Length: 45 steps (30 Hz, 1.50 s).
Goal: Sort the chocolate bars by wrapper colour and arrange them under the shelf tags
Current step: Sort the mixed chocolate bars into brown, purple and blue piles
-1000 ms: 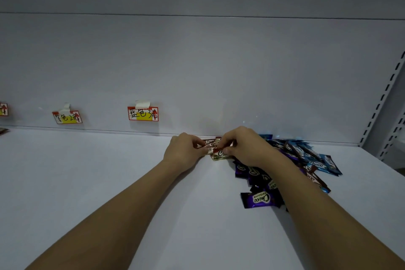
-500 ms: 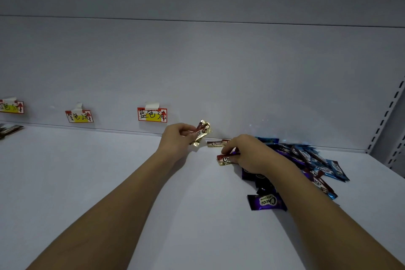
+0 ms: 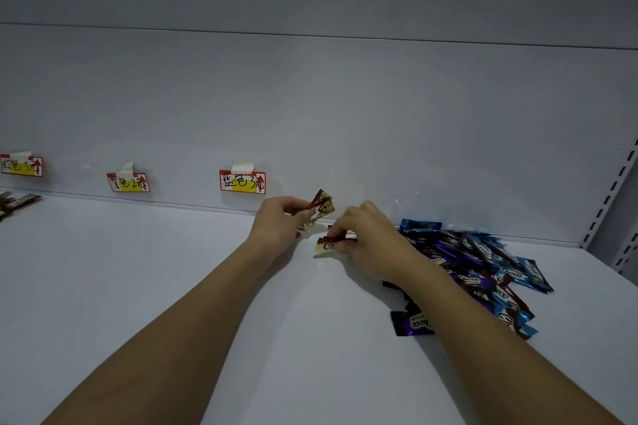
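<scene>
Left hand (image 3: pixel 281 221) pinches gold bars (image 3: pixel 319 209) right of blue tag (image 3: pixel 242 181); right hand (image 3: pixel 366 240) pinches another gold bar (image 3: pixel 326 247) off mixed pile (image 3: pixel 483 272). Stack flat, ends aligned.

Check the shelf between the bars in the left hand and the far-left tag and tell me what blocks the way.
Nothing visible does. The left hand holds the cream-and-red bars lifted off the shelf, which lies bare leftward. Dark bars already lie under the far-left tag.

Gold-and-red bars (image 3: pixel 319 207), a blue-purple pile (image 3: pixel 483 266) (some brown), red-yellow tags (image 3: pixel 242 181).
</scene>
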### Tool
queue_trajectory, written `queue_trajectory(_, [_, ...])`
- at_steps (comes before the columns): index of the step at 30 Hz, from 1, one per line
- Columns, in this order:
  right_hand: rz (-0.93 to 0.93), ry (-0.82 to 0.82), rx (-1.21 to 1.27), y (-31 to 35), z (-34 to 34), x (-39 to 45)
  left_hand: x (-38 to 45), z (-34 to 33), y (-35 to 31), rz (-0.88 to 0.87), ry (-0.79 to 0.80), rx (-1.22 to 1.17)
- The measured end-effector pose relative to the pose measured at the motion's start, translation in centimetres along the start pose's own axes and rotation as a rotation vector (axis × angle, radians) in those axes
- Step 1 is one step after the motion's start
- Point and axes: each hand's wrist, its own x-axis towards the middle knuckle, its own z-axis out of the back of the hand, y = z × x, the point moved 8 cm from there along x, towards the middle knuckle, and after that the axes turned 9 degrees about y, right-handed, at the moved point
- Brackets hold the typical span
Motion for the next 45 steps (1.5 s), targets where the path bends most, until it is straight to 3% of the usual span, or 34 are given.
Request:
queue_trajectory(6, [-0.023, -0.213, 0.609, -0.8, 1.5, -0.7, 0.0, 0.1, 0.0, -0.001, 0.002, -0.057])
queue_trajectory(11, [-0.154, -0.357, 0.757, -2.8, 1.9, -1.2, 0.1, 0.2, 0.0, -0.024, -0.022, -0.108])
queue_trajectory(23, [-0.304, -0.248, 1.052, -2.1, 0.4, -1.3, -2.8, 0.7, -0.6, 0.042, -0.118, -0.249])
queue_trajectory(36, [-0.022, -0.160, 1.231, 9.7, 2.9, -3.9, -15.8, 12.9, -4.5, -0.030, -0.321, -0.434])
queue_trajectory(45, [0.092, -0.059, 1.323, 18.7, 0.5, -3.7, -22.5, 18.2, -1.3, -0.029, -0.372, -0.493])
